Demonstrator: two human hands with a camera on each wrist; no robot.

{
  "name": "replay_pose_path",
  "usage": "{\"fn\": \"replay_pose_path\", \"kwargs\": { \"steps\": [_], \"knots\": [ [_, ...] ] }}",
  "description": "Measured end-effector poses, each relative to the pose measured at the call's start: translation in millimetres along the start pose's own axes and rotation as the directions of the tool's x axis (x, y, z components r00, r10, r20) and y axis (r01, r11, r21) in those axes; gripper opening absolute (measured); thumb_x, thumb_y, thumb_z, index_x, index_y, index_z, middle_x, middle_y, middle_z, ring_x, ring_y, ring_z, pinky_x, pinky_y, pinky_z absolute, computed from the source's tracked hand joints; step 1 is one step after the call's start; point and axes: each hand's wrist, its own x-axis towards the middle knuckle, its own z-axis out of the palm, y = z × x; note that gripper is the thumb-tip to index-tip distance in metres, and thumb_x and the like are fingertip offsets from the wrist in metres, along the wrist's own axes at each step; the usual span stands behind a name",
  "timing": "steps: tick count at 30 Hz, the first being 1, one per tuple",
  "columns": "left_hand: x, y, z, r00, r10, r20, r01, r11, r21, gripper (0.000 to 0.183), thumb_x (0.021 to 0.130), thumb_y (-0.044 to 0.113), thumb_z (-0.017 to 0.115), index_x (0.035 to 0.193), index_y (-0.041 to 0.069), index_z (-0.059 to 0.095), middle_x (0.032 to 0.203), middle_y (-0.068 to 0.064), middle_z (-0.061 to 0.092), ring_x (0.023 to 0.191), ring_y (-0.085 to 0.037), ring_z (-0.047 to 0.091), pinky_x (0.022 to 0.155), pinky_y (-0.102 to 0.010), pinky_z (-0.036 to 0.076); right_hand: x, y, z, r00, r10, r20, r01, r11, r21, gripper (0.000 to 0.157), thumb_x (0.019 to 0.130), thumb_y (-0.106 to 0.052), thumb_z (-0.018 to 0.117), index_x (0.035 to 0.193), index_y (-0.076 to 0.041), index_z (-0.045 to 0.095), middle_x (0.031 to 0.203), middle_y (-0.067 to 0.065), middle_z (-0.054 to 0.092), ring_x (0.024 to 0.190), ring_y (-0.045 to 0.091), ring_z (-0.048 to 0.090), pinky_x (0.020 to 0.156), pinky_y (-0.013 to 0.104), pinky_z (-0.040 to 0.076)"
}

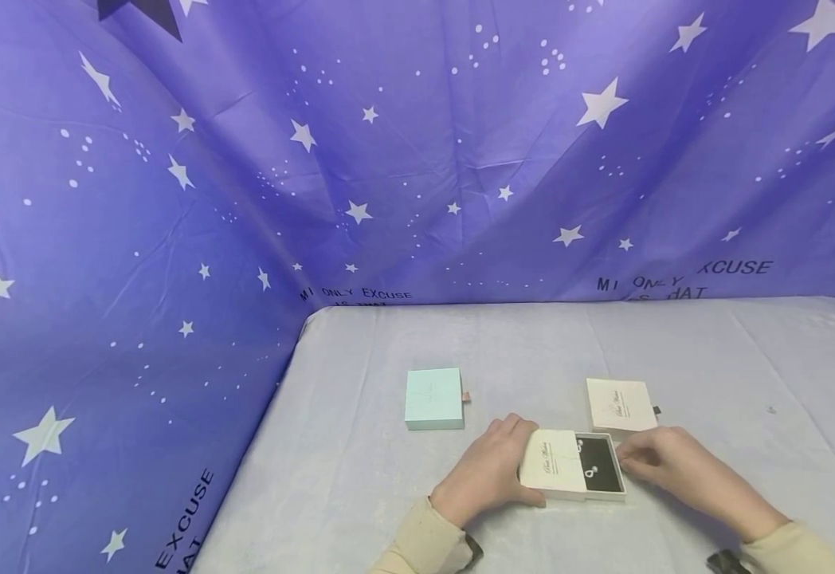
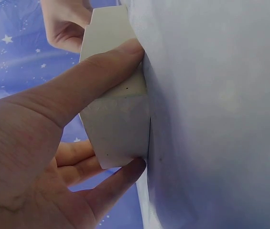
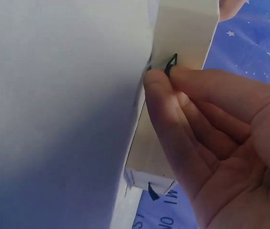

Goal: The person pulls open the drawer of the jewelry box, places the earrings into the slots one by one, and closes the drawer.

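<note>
A cream jewelry box [image 1: 552, 461] with dark lettering sits on the table, its drawer [image 1: 607, 495] pulled partway out to the right. A black insert [image 1: 607, 470] in the drawer carries small silvery earrings [image 1: 591, 472]. My left hand [image 1: 485, 470] grips the box's outer sleeve, thumb on the near side and fingers around the far side. At the drawer's right end, my right hand [image 1: 690, 470] pinches the black ribbon tab [image 3: 175, 60] between thumb and forefinger. Part of the insert is hidden under the sleeve.
Behind my right hand lies a second cream box [image 1: 614, 402] with a dark tab. A mint-green box [image 1: 434, 397] with a pinkish tab stands to the left. A tiny object [image 1: 771, 410] is at the right. Starry purple cloth [image 1: 460, 199] hangs behind the table [image 1: 331, 478].
</note>
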Motion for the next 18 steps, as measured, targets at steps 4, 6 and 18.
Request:
{"fn": "replay_pose_path", "kwargs": {
  "steps": [4, 6, 18],
  "knots": [
    [-0.2, -0.6, 0.3, 1.000, 0.007, -0.003, -0.007, 1.000, 0.000, 0.087, 0.056, 0.047, 0.093, 0.127, 0.016, 0.054, 0.111, 0.010, 0.056, 0.094, -0.003, 0.049, 0.085, -0.011, 0.044, 4, -5, 1.7, 1.000, -0.008, 0.003, 0.008, 1.000, 0.000, 0.007, 0.079, -0.010, 0.077, 0.086, -0.011, 0.075, 0.080, -0.007, 0.073, 0.074, -0.001, 0.062, 0.069, 0.031, 0.057],
    [-0.2, -0.5, 0.4, 1.000, 0.007, -0.003, -0.007, 1.000, -0.002, 0.087, 0.056, 0.047, 0.093, 0.127, 0.016, 0.054, 0.111, 0.010, 0.056, 0.094, -0.003, 0.049, 0.085, -0.011, 0.044, 6, -8, 3.2, 1.000, -0.012, 0.007, 0.012, 1.000, 0.002, 0.007, 0.078, -0.010, 0.077, 0.086, -0.011, 0.075, 0.080, -0.006, 0.073, 0.074, 0.001, 0.063, 0.070, 0.032, 0.057],
    [-0.5, 0.2, -0.1, 1.000, -0.007, 0.010, 0.008, 0.999, -0.037, 0.085, 0.057, 0.045, 0.093, 0.127, 0.016, 0.054, 0.111, 0.011, 0.056, 0.093, -0.002, 0.048, 0.083, -0.011, 0.044, 20, -30, 18.2, 0.998, -0.059, 0.039, 0.054, 0.993, 0.102, 0.013, 0.082, -0.009, 0.074, 0.081, -0.021, 0.073, 0.078, -0.015, 0.068, 0.071, -0.004, 0.058, 0.065, 0.024, 0.054]
  ]
}}
